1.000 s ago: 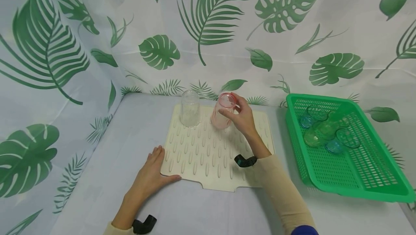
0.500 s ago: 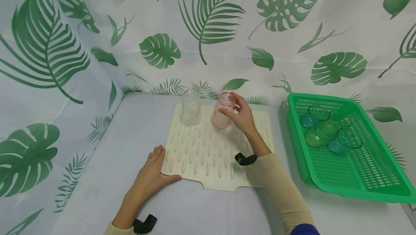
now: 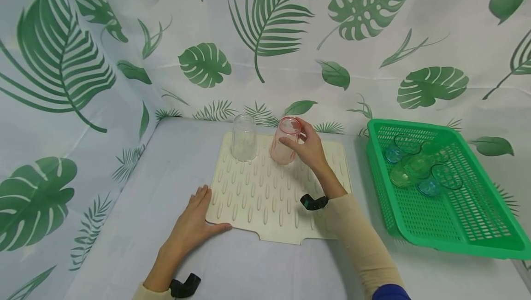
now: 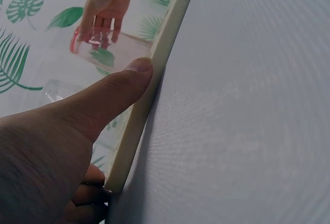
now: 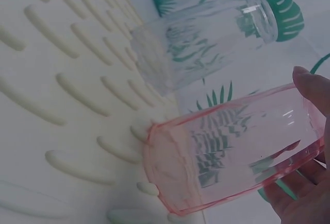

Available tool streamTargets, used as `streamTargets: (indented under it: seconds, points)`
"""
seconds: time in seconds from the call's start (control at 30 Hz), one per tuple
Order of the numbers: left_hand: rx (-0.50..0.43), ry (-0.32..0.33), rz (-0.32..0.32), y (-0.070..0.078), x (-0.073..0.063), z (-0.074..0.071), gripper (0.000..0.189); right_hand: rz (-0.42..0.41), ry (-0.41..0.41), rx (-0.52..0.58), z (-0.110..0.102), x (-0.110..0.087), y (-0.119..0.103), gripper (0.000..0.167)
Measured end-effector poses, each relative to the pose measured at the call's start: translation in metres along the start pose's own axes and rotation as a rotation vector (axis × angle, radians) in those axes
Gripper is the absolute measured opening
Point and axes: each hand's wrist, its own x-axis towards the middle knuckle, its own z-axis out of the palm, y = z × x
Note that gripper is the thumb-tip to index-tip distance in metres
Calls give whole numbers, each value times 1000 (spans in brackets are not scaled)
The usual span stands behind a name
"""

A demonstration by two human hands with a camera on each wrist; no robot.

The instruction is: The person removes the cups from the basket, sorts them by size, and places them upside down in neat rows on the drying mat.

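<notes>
Two separated glasses (image 3: 244, 142): the right grip (image 3: 312, 149) curls round the pink one (image 3: 282, 149); left grip (image 3: 193, 224), outstretched, meets mat's edge (image 3: 244, 226).

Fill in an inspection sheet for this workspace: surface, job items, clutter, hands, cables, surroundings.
Surface: pale tabletop, with a ridged cream mat on it.
Job items: clear glass and pink glass standing on the mat; green basket at right holding blue glasses and yellow-green glassware.
Clutter: nothing seen.
Hands: left hand touches the mat's near-left corner; right hand holds the pink glass.
Cables: nothing seen.
Surroundings: leaf-print sheet behind and at left.
</notes>
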Motion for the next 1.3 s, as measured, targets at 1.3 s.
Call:
streamTargets:
  seconds: [1.3]
  points:
    - [4,3,6,2,-1,1,119,-266,157,30,-69,-35,-61,69]
